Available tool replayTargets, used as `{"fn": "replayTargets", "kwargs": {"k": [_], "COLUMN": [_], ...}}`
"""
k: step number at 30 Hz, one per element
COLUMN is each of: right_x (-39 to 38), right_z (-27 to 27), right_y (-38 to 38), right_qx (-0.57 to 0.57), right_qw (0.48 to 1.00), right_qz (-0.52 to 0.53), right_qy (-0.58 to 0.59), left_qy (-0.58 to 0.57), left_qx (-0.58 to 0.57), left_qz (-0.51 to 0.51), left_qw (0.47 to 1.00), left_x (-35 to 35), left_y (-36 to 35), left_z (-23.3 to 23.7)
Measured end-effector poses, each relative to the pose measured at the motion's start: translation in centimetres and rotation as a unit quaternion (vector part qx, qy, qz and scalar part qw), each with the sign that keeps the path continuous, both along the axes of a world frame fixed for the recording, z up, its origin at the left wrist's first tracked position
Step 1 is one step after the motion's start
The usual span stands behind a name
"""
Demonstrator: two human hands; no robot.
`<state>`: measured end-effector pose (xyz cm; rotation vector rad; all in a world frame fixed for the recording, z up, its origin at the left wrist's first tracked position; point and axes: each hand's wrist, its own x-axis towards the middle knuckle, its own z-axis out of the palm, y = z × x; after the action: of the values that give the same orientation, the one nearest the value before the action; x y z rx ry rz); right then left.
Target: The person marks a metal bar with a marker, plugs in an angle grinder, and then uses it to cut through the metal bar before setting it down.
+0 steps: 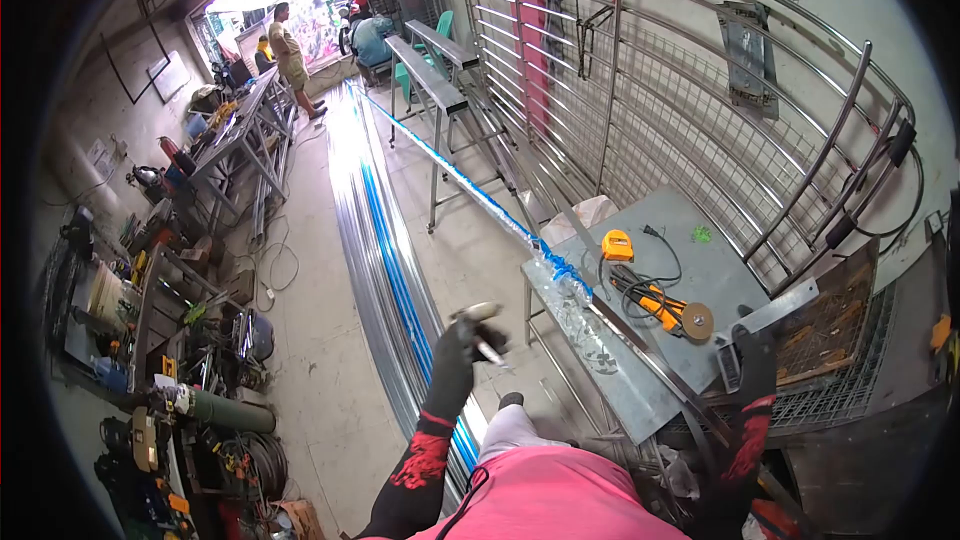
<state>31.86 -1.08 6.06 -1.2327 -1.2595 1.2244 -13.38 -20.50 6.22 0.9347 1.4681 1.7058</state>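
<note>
My left hand (466, 348), in a black glove, is raised over the floor left of the metal table (640, 395). Its fingers are closed around a thin white pen-like tool (491, 352); a pale rounded thing at the fingertips is hard to make out. At the table's right edge, my right hand (752, 365), also gloved, grips a metal square (775, 311). A long metal tube (640, 345), partly wrapped in blue and white film (480, 198), crosses the table. Beside it lie a yellow tape measure (617, 245) and an orange angle grinder (665, 311).
Long metal profiles (375, 230) lie along the floor. A steel trestle (435, 85) stands ahead, near a standing person (288, 55) and a seated person (372, 40). Tools and a gas cylinder (230, 412) crowd the left; a metal grille (640, 70) leans at right.
</note>
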Motion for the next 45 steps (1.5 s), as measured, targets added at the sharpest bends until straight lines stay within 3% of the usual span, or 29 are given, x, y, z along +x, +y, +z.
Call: {"fn": "replayTargets", "kwargs": {"k": [3, 4, 5, 6, 9, 10, 11, 13, 16, 18, 22, 25, 30, 31, 33, 34, 35, 36, 37, 39, 43, 45], "right_x": [5.2, 7.0, 8.8, 10.2, 11.5, 13.2, 14.1, 13.3, 11.4, 10.6, 9.6, 8.9, 12.0, 12.1, 11.3, 11.1, 10.7, 10.2, 10.0, 8.9, 6.1, 5.0], "right_z": [-6.5, -8.9, -11.1, -12.6, -15.0, -17.3, -20.8, -18.4, -16.4, -15.7, -14.8, -16.1, -24.3, -25.0, -24.0, -24.7, -25.4, -25.8, -25.9, -24.0, -19.6, -18.7], "right_y": [5.9, 8.2, 10.1, 11.0, 13.2, 15.3, 17.4, 19.2, 19.3, 18.9, 17.8, 17.4, 21.9, 22.1, 21.3, 21.3, 21.4, 21.5, 21.4, 20.1, 17.5, 16.8], "right_qx": [-0.006, -0.007, -0.025, -0.042, -0.092, -0.108, -0.119, -0.178, -0.075, 0.02, 0.164, 0.197, 0.195, 0.225, 0.307, 0.301, 0.203, 0.099, 0.097, 0.128, 0.056, 0.037], "right_qw": [0.999, 0.999, 0.994, 0.982, 0.966, 0.962, 0.991, 0.968, 0.902, 0.82, 0.68, 0.663, 0.738, 0.7, 0.568, 0.573, 0.725, 0.844, 0.847, 0.795, 0.81, 0.793], "right_qz": [-0.036, -0.026, -0.015, -0.003, -0.011, 0.001, 0.028, 0.11, 0.199, 0.266, 0.349, 0.314, 0.173, 0.167, 0.18, 0.176, 0.121, 0.06, 0.058, 0.05, 0.051, 0.035], "right_qy": [-0.013, -0.018, -0.101, -0.184, -0.243, -0.251, -0.051, -0.139, -0.375, -0.507, -0.623, -0.65, -0.623, -0.657, -0.742, -0.741, -0.647, -0.523, -0.52, -0.591, -0.582, -0.607], "left_qy": [0.104, 0.053, 0.054, 0.024, -0.07, 0.074, -0.05, -0.105, -0.072, -0.112, -0.203, -0.242, -0.267, -0.287, -0.305, -0.317, -0.33, -0.332, -0.327, -0.354, -0.331, -0.314], "left_qx": [-0.145, -0.159, -0.199, -0.201, -0.126, -0.139, -0.102, -0.057, -0.125, -0.127, -0.111, -0.062, -0.04, -0.034, -0.029, -0.014, 0.001, 0.024, 0.023, 0.01, -0.021, -0.026], "left_qz": [0.065, 0.089, 0.114, 0.135, 0.194, 0.189, 0.211, 0.213, 0.218, 0.235, 0.224, 0.21, 0.208, 0.207, 0.203, 0.193, 0.184, 0.168, 0.165, 0.151, 0.166, 0.169], "left_qw": [0.982, 0.982, 0.972, 0.97, 0.97, 0.969, 0.971, 0.97, 0.965, 0.957, 0.947, 0.945, 0.94, 0.935, 0.93, 0.928, 0.926, 0.928, 0.93, 0.923, 0.929, 0.934], "left_x": [-3.1, -3.5, -3.6, -3.5, -2.9, -3.4, -2.2, -1.3, -0.1, 1.2, 3.0, 3.9, 4.2, 4.1, 4.1, 3.9, 3.8, 3.6, 3.3, 2.9, 3.0, 3.1], "left_y": [-6.3, -7.9, -9.4, -10.7, -13.2, -13.8, -13.9, -14.2, -14.3, -13.7, -13.7, -14.3, -15.6, -15.5, -15.2, -14.9, -14.7, -14.5, -14.2, -13.5, -12.8, -12.8], "left_z": [-1.1, -2.0, -2.5, -2.6, -5.5, -7.3, -6.0, -5.8, -3.9, -4.1, -4.3, -6.6, -7.3, -7.2, -7.5, -7.6, -7.6, -7.7, -7.7, -7.6, -7.1, -7.5]}}
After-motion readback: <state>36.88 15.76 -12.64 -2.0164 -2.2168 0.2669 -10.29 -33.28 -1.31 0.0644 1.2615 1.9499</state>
